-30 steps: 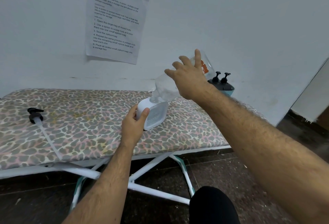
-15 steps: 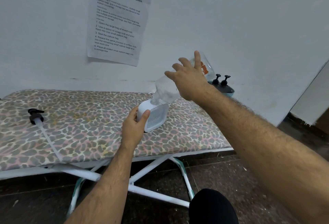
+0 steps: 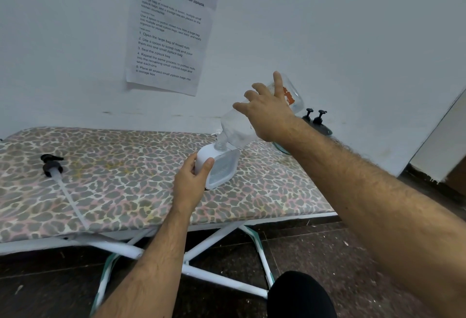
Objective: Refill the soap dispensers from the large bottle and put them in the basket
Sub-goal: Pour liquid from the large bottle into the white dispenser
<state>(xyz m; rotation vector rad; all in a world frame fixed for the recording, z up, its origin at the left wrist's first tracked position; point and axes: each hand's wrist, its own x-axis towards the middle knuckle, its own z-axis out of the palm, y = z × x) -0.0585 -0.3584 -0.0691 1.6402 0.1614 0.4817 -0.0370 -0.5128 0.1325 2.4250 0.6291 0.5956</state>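
A white soap dispenser with its pump off stands on the leopard-print board. My left hand grips its left side, thumb across the front. My right hand holds the large clear bottle tilted steeply, neck down into the dispenser's opening, some fingers lifted off it. The bottle's base with an orange label points up to the right. The removed black pump with its long tube lies at the board's left. Two black pump tops of other dispensers show in the teal basket behind my right wrist.
The board stands on white crossed legs over a dark floor. A printed sheet hangs on the white wall behind. My dark-clad knee shows at the bottom.
The view has shifted slightly. Both hands keep the same hold, with the bottle still tipped into the dispenser.
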